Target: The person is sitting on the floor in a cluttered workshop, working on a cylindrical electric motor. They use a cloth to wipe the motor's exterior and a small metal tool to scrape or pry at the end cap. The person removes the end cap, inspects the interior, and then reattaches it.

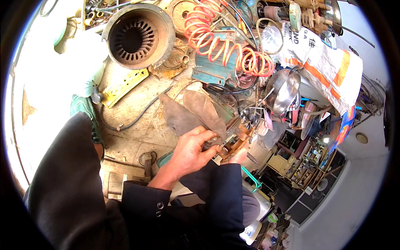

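My left hand is curled over a small rusty orange metal part with wires and metal tabs, held just above my lap. Under that part only the fingertips of my right hand show, cupping it from below. A dirty brown rag lies on the floor directly behind the part. Both dark jacket sleeves come up from the bottom of the picture.
A round rusty motor housing stands at the back, beside a coiled orange hose. A yellow power strip, a black cable, a shiny steel bowl and a printed white sack surround the spot.
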Available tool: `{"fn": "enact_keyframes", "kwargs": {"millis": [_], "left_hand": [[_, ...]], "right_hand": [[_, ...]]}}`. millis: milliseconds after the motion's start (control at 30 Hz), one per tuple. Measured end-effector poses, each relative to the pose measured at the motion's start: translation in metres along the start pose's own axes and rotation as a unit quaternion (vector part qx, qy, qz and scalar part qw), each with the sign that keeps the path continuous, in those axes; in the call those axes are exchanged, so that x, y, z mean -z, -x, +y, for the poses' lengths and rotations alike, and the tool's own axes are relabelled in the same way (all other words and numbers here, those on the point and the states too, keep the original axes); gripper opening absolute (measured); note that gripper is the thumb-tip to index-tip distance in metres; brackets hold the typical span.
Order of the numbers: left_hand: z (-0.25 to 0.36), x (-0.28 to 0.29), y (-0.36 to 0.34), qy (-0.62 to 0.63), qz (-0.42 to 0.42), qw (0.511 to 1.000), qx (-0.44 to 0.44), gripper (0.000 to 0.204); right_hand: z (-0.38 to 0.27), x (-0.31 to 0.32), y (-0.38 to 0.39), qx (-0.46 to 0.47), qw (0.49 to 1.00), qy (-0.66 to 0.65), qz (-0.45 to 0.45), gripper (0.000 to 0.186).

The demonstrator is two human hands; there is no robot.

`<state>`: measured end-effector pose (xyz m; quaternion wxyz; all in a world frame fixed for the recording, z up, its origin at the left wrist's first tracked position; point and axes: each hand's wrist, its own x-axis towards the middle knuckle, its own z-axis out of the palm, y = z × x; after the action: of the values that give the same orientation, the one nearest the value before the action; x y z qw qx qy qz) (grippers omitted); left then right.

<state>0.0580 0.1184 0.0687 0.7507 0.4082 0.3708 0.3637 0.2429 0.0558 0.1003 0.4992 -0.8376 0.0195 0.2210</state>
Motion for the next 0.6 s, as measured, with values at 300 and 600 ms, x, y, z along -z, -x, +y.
{"fn": "enact_keyframes", "kwargs": {"millis": [300, 600], "left_hand": [[-0.049, -0.009, 0.032, -0.168, -0.029, 0.985, 0.019, 0.019], [-0.101, 0.048, 0.040, -0.311, -0.023, 0.925, 0.218, 0.023]], "right_hand": [[0.027, 0.026, -0.026, 0.011, 0.999, -0.014, 0.041, 0.041], [-0.003, 0.001, 0.002, -0.042, 0.997, 0.045, 0.047, 0.047]]}}
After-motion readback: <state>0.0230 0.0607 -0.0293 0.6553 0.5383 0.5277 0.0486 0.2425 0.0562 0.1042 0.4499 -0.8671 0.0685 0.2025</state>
